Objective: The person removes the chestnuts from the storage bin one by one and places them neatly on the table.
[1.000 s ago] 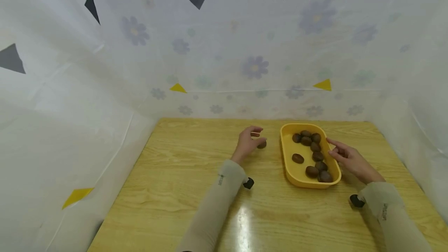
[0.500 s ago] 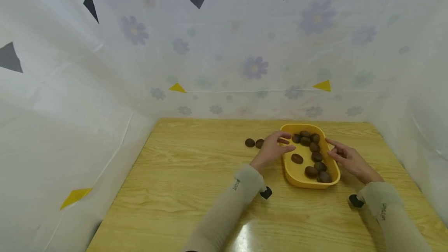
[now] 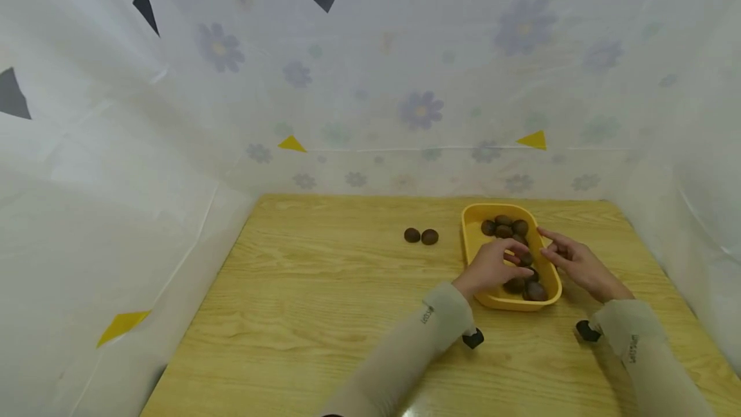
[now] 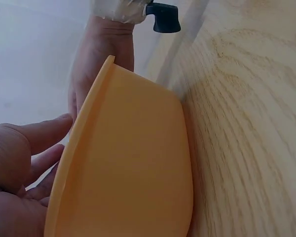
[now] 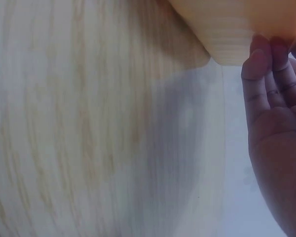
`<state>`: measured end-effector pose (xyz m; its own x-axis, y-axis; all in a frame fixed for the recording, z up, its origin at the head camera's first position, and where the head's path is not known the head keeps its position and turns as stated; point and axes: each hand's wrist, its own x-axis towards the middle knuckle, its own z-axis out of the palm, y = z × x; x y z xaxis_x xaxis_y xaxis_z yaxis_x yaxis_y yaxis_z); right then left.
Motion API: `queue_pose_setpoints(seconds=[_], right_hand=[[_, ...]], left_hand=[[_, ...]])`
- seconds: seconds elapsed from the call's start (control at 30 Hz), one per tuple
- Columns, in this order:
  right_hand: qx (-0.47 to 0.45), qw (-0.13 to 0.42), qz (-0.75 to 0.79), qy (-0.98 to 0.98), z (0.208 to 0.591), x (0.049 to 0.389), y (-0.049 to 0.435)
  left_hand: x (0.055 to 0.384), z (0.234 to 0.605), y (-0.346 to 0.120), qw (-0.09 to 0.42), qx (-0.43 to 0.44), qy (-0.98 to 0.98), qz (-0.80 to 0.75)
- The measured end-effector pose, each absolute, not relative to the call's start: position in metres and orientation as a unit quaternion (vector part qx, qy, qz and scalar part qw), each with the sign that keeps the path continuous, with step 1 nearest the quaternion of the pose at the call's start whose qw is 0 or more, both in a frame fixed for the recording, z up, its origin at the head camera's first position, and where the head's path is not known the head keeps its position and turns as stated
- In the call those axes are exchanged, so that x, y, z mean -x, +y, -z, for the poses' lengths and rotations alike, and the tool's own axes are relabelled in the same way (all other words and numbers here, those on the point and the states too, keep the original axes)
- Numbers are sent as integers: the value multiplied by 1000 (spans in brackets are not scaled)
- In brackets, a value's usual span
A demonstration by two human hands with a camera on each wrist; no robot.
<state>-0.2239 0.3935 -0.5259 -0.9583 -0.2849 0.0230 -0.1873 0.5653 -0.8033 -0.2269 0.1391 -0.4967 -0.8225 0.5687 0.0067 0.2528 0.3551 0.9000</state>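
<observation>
The surface (image 3: 289, 295) is widest on its left, where a long stretch of wood runs from the slanting left edge across to the tray (image 3: 515, 305); another stretch lies on the near side of it. The far edge meets the sheet (image 3: 347, 82), and the tray's far end sits near that edge, with only a narrow strip between. On the right, a slimmer band of wood separates the tray from the right edge, and the right hand (image 3: 581, 269) and its sleeve (image 3: 654, 340) take up part of it. The right hand pinches the tray's right rim, thumb and index finger on the lip, other fingertips against the outer wall. The left hand (image 3: 494, 266) comes in over the tray's left wall, its fingers and thumb apart, with a nut (image 3: 526, 258) showing between their tips; I cannot tell whether they grip it. More nuts lie inside the tray: a far cluster (image 3: 503, 230) beyond the left hand, and others at the near right, close to its thumb. Two loose nuts (image 3: 429, 237) lie side by side on the surface, left of the tray and farther off than the left wrist, well apart from the right hand.
</observation>
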Motion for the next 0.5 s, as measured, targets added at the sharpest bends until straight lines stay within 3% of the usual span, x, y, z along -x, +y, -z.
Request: queue_pose_setpoints(seconds=[0.23, 0.5], right_hand=[[135, 51, 452, 880, 522, 221, 392], [131, 52, 459, 877, 522, 220, 390]], left_hand=[[225, 497, 155, 150, -209, 845, -470], [230, 505, 166, 120, -214, 884, -397]])
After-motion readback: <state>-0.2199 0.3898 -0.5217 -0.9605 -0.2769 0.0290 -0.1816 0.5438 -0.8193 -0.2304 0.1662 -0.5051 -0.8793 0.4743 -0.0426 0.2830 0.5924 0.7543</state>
